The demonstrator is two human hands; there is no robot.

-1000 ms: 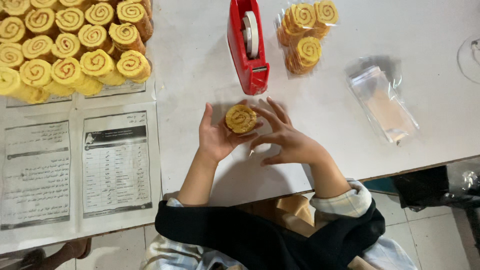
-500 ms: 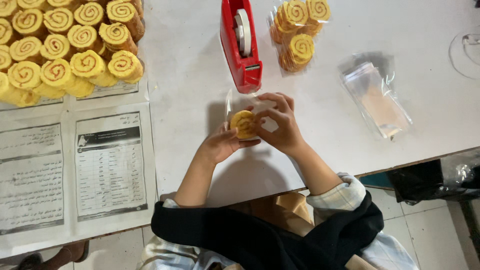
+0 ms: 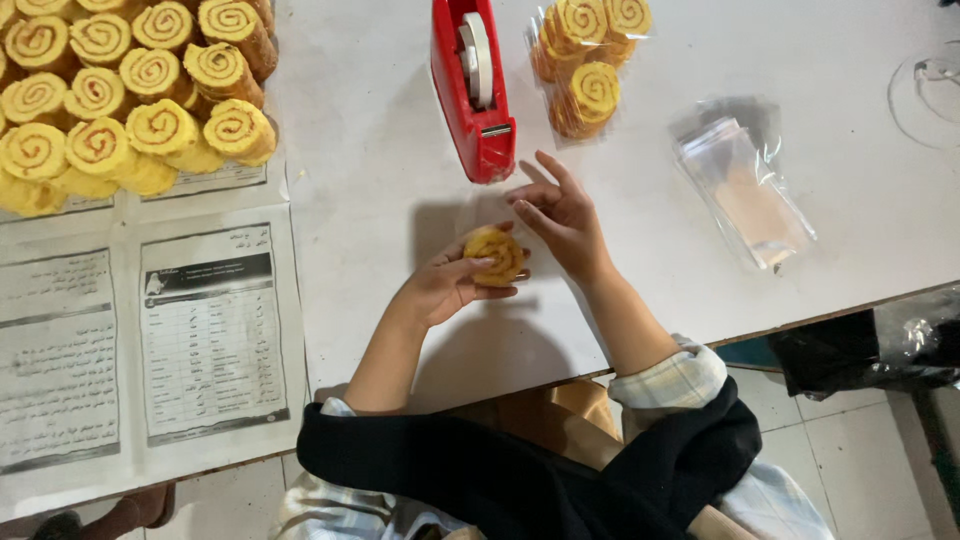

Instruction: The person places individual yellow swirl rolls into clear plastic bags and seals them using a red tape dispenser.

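My left hand (image 3: 452,285) grips a yellow spiral roll (image 3: 495,253) wrapped in a clear bag, just above the white table (image 3: 370,210). My right hand (image 3: 560,212) hovers with fingers spread between the roll and the red tape dispenser (image 3: 472,85), its fingertips close to the dispenser's cutter end. Whether a piece of tape is on the fingers cannot be told.
A pile of several unwrapped spiral rolls (image 3: 120,90) lies at the upper left on newspaper sheets (image 3: 150,340). Bagged rolls (image 3: 588,65) sit right of the dispenser. A stack of empty clear bags (image 3: 745,190) lies further right. The table's front edge runs near my body.
My right hand let go of the wrapped roll and moved up towards the tape dispenser. My left hand now holds the roll alone, turned on its side.
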